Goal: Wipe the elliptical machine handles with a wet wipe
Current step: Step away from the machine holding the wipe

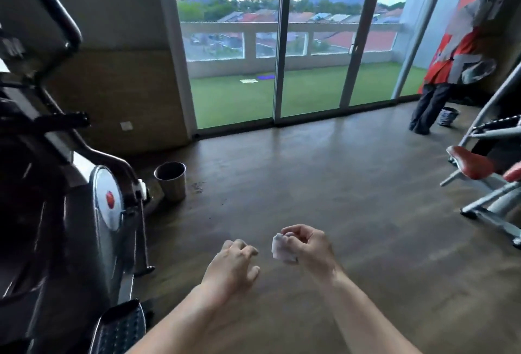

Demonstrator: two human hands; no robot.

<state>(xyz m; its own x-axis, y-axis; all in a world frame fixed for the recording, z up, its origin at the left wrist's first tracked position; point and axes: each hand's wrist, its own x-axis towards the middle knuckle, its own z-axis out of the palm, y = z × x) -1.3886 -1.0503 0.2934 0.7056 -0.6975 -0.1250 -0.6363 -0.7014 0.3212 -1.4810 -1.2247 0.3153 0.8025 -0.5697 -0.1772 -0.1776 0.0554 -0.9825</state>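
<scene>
Seen from the head camera, both bare forearms reach forward over the brown polished floor, low in the near middle of the scene. The right hand is curled into a loose fist, knuckles up, its fingertips pinching a small crumpled white wet wipe that sticks out on the hand's left side. The left hand hovers just beside it, palm down, fingers bent and spread, holding nothing; its fingertips are near the wipe but apart from it.

At the left stands the black and silver elliptical machine with a round silver flywheel cover bearing a red mark. One curved black elliptical handle rises at the far upper left, well apart from both hands, and a ribbed black foot pedal lies at the near left edge. A round metal bin stands on the floor just right of the machine's front. Beyond it are tall sliding glass doors onto a green lawn. At the far right a person in an orange top stands near a grey-framed exercise machine with a red seat.
</scene>
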